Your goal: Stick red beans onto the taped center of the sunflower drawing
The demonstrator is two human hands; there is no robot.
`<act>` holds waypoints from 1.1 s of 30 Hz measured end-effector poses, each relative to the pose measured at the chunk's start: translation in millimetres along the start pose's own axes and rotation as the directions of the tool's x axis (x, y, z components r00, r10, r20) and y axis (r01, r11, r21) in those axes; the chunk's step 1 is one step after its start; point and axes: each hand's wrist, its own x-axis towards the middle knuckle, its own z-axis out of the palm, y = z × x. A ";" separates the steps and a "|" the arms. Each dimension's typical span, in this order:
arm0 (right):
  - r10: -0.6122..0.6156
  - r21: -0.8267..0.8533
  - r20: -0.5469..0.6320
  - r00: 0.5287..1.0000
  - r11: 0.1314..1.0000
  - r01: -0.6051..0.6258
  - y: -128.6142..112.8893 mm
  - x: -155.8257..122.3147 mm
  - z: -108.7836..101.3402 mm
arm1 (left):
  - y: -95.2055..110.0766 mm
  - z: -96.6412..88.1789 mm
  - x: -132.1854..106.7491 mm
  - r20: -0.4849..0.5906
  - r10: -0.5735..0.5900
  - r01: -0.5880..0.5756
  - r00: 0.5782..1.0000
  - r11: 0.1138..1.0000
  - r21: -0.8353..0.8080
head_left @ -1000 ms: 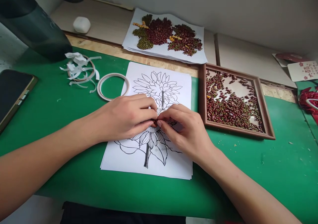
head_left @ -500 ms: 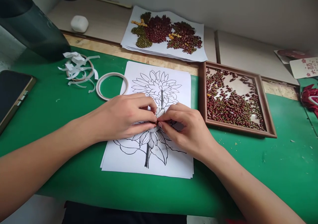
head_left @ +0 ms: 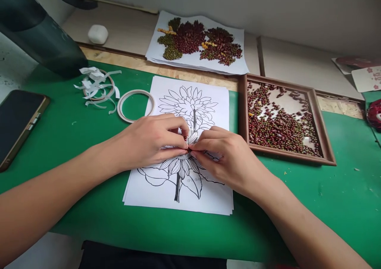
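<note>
My left hand and my right hand meet over the middle of a line drawing of flowers on white paper. Thumb and fingers of each are pinched together, and the fingertips touch or nearly touch. Small dark-red bits, coloured like the beans in the frame, show at the left fingertips. What exactly lies in either pinch is too small and covered to make out. Both hands hide the centre of the drawing. To the right stands a brown wooden frame with many small red and green beans.
Left of the paper lies a roll of tape, beside a second ring heaped with white paper strips. A phone, dark bottle and white case are farther left. Behind, a bean picture rests on paper sheets.
The whole view has shifted slightly. My hands stay at the same place on the drawing, still pinched, with only a slight movement of the fingertips.
</note>
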 end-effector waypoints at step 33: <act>-0.166 -0.119 -0.700 0.695 0.986 0.116 11.5 3.2 -8.5 | 26.4 21.5 -4.6 0.242 0.005 -0.067 0.970 0.966 0.251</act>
